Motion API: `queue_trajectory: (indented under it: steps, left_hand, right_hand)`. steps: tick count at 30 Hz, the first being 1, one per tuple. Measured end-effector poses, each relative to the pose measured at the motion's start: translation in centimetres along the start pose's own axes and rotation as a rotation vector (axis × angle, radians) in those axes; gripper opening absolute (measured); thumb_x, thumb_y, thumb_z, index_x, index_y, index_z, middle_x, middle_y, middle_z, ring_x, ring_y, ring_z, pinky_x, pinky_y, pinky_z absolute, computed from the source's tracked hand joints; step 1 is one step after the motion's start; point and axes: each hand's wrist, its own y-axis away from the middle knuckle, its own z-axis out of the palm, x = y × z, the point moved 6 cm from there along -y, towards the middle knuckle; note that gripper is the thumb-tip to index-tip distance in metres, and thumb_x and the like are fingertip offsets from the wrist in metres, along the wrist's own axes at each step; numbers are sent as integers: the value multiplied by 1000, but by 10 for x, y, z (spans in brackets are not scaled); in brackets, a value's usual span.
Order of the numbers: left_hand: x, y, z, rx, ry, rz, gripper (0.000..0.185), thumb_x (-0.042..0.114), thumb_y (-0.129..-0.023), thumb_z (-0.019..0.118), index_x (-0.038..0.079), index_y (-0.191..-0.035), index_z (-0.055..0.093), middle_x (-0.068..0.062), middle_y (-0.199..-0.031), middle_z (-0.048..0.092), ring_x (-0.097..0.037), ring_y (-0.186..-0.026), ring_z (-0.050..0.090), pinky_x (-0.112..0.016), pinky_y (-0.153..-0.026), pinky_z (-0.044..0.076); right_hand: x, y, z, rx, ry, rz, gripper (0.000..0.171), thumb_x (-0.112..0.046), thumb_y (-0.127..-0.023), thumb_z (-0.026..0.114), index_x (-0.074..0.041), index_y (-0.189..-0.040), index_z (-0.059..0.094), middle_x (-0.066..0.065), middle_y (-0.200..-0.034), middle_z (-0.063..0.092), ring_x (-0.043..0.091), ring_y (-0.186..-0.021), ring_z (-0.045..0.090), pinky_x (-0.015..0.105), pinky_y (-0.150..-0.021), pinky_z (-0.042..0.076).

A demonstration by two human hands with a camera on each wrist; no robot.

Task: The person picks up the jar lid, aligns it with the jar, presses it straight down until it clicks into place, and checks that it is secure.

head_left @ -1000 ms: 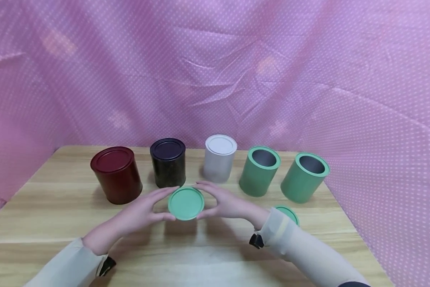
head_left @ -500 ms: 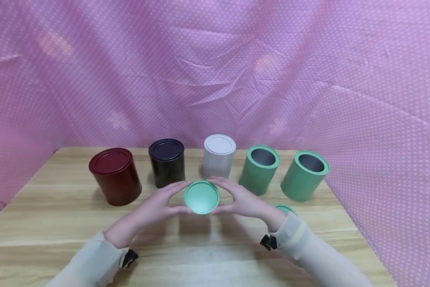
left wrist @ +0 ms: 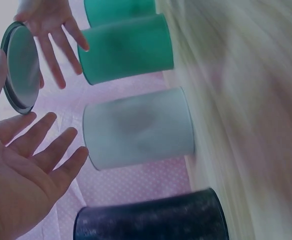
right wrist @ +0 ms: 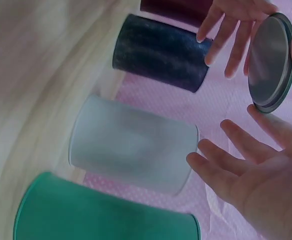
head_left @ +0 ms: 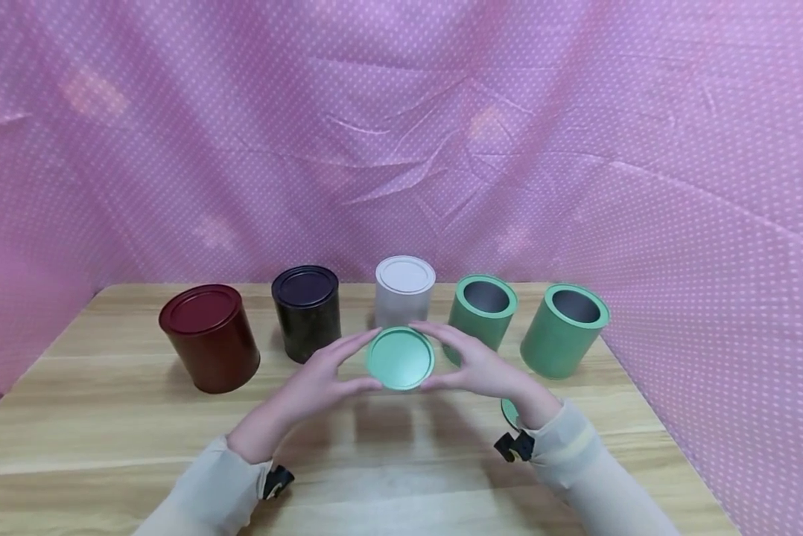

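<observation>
In the head view a round green lid (head_left: 400, 359) is held up over the table by both hands. My left hand (head_left: 324, 381) pinches its left edge between thumb and fingertips, and my right hand (head_left: 480, 366) pinches the right edge the same way. From the left wrist, the lid (left wrist: 23, 70) appears tilted on edge, its grey underside showing in the right wrist view. Behind the hands stand a white can (head_left: 404, 298) with its top covered and an uncovered green can (head_left: 475, 321), partly hidden by the right hand.
Another uncovered green can (head_left: 556, 344) stands at the right. A dark red can (head_left: 217, 350) and a black can (head_left: 309, 324), both covered, stand to the left. A second green lid (head_left: 509, 412) lies on the wooden table (head_left: 388, 491), partly behind the right wrist. Pink dotted cloth (head_left: 401, 134) surrounds the table.
Both hands have carried the green lid rightward and slightly farther up in the head view, from before the black can to before the white one. The right wrist now covers more of the second lid.
</observation>
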Motion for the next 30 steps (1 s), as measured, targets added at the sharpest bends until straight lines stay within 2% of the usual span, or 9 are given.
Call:
queue_trajectory:
  steps: [4, 10, 16, 23, 27, 30]
  left_hand:
    - [3, -8, 2, 15, -2, 14, 75, 32, -80, 77, 14, -145, 45, -16, -145, 48, -36, -134, 45, -56, -106, 40]
    - [8, -21, 5, 3, 14, 3, 76, 34, -81, 76, 17, -147, 43, -13, -148, 46, -35, -136, 44, -56, -107, 39]
    - [12, -34, 8, 6, 27, 27, 74, 33, -82, 75, 15, -146, 44, -14, -147, 46, -34, -136, 43, -56, -108, 38]
    - [15, -54, 14, -5, 46, 9, 71, 37, -84, 73, 21, -147, 43, -9, -148, 46, -28, -138, 42, -51, -111, 37]
    - [18, -66, 17, -3, 65, 46, 70, 36, -85, 72, 19, -147, 43, -9, -148, 47, -27, -138, 42, -50, -112, 36]
    - [20, -75, 19, -4, 95, 77, 69, 33, -86, 72, 15, -146, 44, -8, -148, 47, -25, -138, 42, -48, -113, 35]
  right_hand:
    - [3, 2, -9, 38, 8, 9, 80, -24, -78, 81, -14, -147, 42, 10, -150, 43, 30, -140, 38, 56, -111, 34]
    - [6, 5, -19, 57, -23, 38, 80, -22, -79, 80, -13, -148, 40, 9, -149, 43, 29, -139, 38, 54, -111, 33]
    - [11, 9, -29, 85, -69, 71, 79, -21, -80, 79, -12, -148, 38, 10, -150, 40, 30, -139, 37, 55, -111, 32]
    - [17, 13, -44, 139, -69, 89, 80, -19, -81, 79, -12, -149, 37, 11, -151, 40, 32, -137, 39, 56, -110, 31]
    - [22, 15, -50, 162, -93, 116, 79, -16, -82, 77, -12, -150, 35, 13, -149, 42, 36, -131, 45, 61, -108, 33]
    - [28, 17, -54, 182, -111, 133, 78, -16, -84, 75, -14, -150, 34, 14, -149, 41, 37, -134, 42, 61, -110, 31]
